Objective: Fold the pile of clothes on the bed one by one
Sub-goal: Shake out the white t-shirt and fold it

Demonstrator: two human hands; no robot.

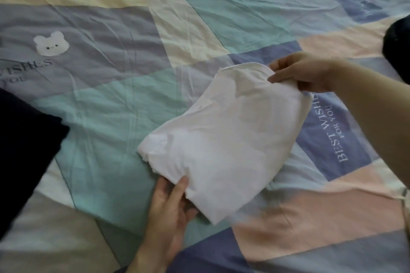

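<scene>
A white garment (228,137), folded into a compact rectangle, lies at a slant over the middle of the bed. My left hand (170,206) grips its near lower edge, thumb on top and fingers underneath. At the far upper corner my right hand (304,73) pinches the cloth between thumb and fingers. A dark navy garment (24,139) lies flat at the left edge of the view, apart from both hands.
The bed is covered by a patchwork sheet (115,104) in teal, blue-grey, cream and pink, with a white bear print and lettering. A dark object (398,46) sits at the right edge, beyond my right forearm.
</scene>
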